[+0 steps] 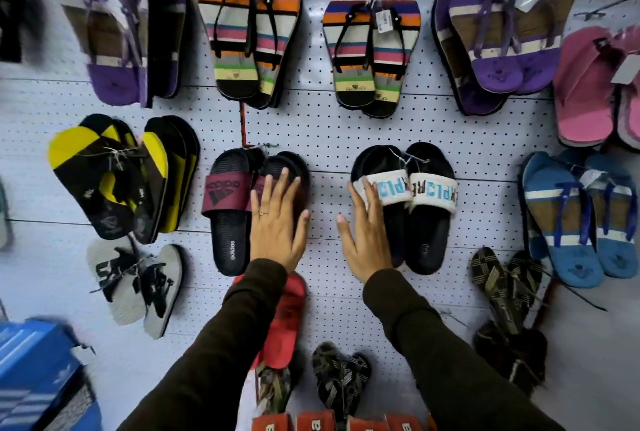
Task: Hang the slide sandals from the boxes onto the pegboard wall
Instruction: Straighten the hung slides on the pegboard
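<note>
A pair of black slides with maroon straps (pixel 228 202) hangs on the white pegboard wall (pixel 329 125). My left hand (pixel 277 222) lies flat on the right slide of that pair, fingers spread. To the right hangs a pair of black slides with white lettered straps (pixel 415 202). My right hand (pixel 367 233) rests flat against the left slide of this pair, fingertips touching its white strap. Neither hand grips anything. A blue shoe box (pixel 38 371) sits at the lower left.
Many other sandals hang around: striped pairs (pixel 246 35), purple pairs (pixel 498 39), a yellow-black pair (pixel 114 177), a grey pair (pixel 138 288), blue (pixel 575 219) and pink ones (pixel 588 84). A red slide (pixel 287 319) hangs under my left forearm. Red boxes (pixel 311 422) line the bottom edge.
</note>
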A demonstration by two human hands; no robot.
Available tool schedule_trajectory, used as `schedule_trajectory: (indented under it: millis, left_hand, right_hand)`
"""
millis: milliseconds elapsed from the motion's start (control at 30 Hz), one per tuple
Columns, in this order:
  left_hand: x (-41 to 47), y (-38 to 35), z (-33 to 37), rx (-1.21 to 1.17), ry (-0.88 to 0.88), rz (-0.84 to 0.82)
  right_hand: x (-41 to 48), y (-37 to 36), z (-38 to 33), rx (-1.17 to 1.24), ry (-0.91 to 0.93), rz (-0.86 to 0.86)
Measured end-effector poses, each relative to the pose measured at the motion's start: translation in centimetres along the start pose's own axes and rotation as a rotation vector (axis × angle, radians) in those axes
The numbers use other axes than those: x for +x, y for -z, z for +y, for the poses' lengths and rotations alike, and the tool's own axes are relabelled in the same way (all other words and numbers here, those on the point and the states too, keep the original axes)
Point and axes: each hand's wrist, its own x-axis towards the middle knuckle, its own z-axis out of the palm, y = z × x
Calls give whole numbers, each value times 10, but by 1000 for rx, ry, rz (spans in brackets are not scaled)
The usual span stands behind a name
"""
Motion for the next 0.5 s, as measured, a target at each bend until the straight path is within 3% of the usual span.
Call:
schedule_trajectory:
  millis: [200, 300, 500]
  left_hand:
    - [-6, 30, -81, 15, 119, -17]
    - [-9, 29, -108, 25, 171, -70]
    - [-7, 13, -133, -69, 68, -228]
  right_hand:
    - [8, -66, -68, 105, 100, -128]
    - [8, -88, -81, 24, 155, -201]
    - [10, -111, -67, -202, 103, -286]
